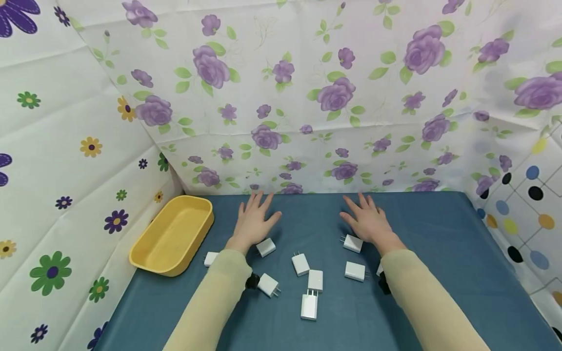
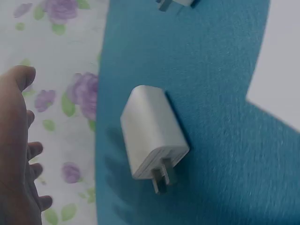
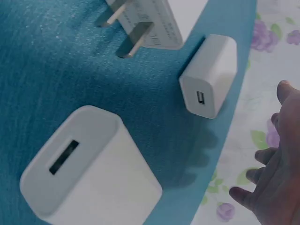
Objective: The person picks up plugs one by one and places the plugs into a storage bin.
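Note:
My left hand (image 1: pixel 253 222) is spread with fingers apart near the table's back edge, holding nothing. A white USB wall charger (image 1: pixel 266 247) lies just below its thumb; in the left wrist view this charger (image 2: pixel 150 129) shows two metal prongs. My right hand (image 1: pixel 369 222) is likewise spread and holds nothing. The charger nearest it (image 1: pixel 352 243) lies by the wrist, and the right wrist view shows a USB port on this charger (image 3: pixel 211 75). Several more chargers are scattered between and beside the arms, including one (image 1: pixel 354 271) and another (image 1: pixel 309 306). The right sleeve partly hides one charger.
A yellow plastic tray (image 1: pixel 208 220) stands at the left of the blue-covered table (image 1: pixel 443 234). Behind is a flowered sheet (image 1: pixel 303 112); patterned sheets also hang at the left and right sides. A charger (image 1: pixel 210 259) lies between the tray and the left sleeve.

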A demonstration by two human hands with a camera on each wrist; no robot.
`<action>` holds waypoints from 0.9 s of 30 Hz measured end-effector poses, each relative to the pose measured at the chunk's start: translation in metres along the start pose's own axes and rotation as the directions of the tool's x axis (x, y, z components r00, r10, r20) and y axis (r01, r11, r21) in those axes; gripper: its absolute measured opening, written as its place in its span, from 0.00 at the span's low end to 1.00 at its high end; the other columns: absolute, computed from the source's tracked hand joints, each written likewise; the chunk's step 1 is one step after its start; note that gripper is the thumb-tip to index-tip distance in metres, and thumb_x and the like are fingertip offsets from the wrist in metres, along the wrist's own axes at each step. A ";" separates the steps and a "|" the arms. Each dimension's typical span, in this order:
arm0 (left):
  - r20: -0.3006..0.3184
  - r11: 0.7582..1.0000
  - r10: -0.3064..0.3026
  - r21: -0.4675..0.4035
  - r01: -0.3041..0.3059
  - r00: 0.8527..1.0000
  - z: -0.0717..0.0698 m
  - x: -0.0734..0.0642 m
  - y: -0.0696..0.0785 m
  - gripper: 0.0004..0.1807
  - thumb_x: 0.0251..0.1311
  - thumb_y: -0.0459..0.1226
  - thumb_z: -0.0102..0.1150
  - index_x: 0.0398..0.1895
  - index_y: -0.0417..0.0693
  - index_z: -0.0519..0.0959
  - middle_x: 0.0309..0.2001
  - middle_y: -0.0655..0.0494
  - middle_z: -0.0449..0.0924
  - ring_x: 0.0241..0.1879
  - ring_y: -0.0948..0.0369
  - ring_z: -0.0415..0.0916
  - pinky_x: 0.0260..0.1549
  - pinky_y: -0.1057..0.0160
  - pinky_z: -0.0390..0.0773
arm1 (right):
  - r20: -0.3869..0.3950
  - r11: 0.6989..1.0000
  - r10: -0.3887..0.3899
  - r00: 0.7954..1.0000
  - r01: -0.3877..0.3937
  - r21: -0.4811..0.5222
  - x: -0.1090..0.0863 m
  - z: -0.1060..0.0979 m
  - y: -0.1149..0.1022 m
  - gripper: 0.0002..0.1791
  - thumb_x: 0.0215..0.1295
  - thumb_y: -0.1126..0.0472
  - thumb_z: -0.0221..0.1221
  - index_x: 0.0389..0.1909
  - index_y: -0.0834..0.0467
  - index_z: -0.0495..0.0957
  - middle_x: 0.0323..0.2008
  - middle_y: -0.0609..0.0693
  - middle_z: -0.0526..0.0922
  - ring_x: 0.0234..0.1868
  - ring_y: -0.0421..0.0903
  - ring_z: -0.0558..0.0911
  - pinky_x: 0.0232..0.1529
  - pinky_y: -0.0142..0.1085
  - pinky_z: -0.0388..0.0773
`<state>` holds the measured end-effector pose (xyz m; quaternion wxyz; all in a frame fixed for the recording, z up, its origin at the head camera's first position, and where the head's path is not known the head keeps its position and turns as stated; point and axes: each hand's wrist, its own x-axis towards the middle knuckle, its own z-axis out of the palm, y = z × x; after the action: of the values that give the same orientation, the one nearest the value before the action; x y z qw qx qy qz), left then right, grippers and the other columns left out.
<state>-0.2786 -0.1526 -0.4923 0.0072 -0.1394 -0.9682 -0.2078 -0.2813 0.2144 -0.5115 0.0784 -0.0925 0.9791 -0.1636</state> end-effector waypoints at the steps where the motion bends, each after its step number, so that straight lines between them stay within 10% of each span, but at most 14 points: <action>1: -0.012 1.000 0.003 -0.014 -0.004 1.000 -0.002 -0.003 -0.001 0.41 0.80 0.63 0.46 0.88 0.57 0.55 0.86 0.44 0.47 0.85 0.43 0.39 0.76 0.28 0.42 | -0.008 1.000 -0.006 1.000 0.006 0.009 -0.001 -0.001 0.000 0.42 0.84 0.32 0.40 0.89 0.48 0.48 0.85 0.68 0.41 0.83 0.72 0.38 0.74 0.75 0.46; 10: -0.136 0.975 -0.048 -0.220 0.017 0.990 -0.021 -0.041 -0.020 0.34 0.82 0.56 0.49 0.82 0.49 0.68 0.79 0.43 0.66 0.75 0.41 0.67 0.69 0.35 0.69 | -0.070 0.995 -0.063 0.996 0.068 0.067 -0.015 -0.008 -0.004 0.33 0.86 0.43 0.47 0.80 0.58 0.69 0.78 0.67 0.65 0.81 0.70 0.56 0.75 0.69 0.56; 15: -0.271 0.948 -0.123 -0.318 0.032 0.955 -0.034 -0.072 -0.036 0.26 0.82 0.47 0.55 0.74 0.45 0.77 0.72 0.42 0.74 0.67 0.42 0.76 0.59 0.39 0.78 | -0.068 0.983 -0.072 0.995 0.083 0.167 -0.027 -0.014 -0.012 0.30 0.86 0.44 0.51 0.78 0.56 0.72 0.73 0.62 0.75 0.71 0.65 0.75 0.66 0.65 0.72; 21: -0.513 0.928 -0.227 -0.373 0.023 0.828 -0.040 -0.121 -0.056 0.18 0.77 0.33 0.60 0.65 0.39 0.83 0.55 0.40 0.83 0.47 0.53 0.80 0.43 0.58 0.78 | -0.036 0.970 -0.098 0.995 0.104 0.220 -0.041 -0.016 -0.017 0.28 0.85 0.47 0.54 0.77 0.56 0.73 0.67 0.59 0.81 0.28 0.43 0.83 0.37 0.48 0.77; 27: -0.670 0.907 -0.370 -0.409 0.096 0.643 -0.042 -0.163 -0.071 0.17 0.71 0.28 0.63 0.61 0.39 0.85 0.43 0.44 0.80 0.37 0.70 0.72 0.35 0.80 0.69 | -0.064 0.966 -0.125 0.990 0.137 0.221 -0.052 -0.014 -0.015 0.27 0.84 0.49 0.55 0.76 0.56 0.74 0.56 0.57 0.86 0.19 0.40 0.72 0.30 0.44 0.72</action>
<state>-0.1427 -0.2751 -0.4941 0.3442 0.0847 -0.8417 -0.4073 -0.2313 0.2155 -0.4868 0.0530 -0.1435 0.9476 -0.2806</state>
